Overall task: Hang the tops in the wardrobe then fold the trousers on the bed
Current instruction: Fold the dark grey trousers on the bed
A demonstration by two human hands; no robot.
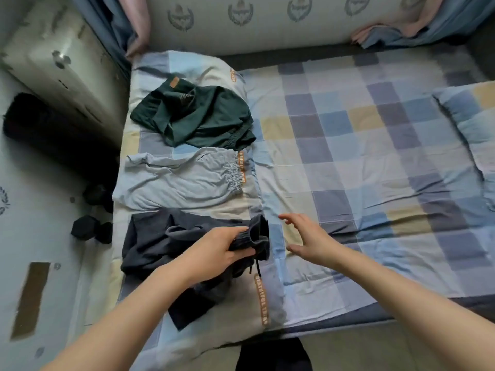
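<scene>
Dark grey trousers (pixel 171 253) lie at seven o'clock on the bed (pixel 348 156), waistband pinched by our left hand (pixel 222 250) — our right hand (pixel 308 239), fingers spread and empty, hovers just beside at three o'clock.

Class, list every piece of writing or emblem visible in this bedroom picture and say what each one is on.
"BEAUTIFUL THING", roughly, last letters blurred: orange strip on the patchwork quilt.
Same orange strip beside the light blue trousers: blurred.
Tan patch and print on the dark green garment: unreadable.
Crest emblems on the wall: no legible words.
</scene>
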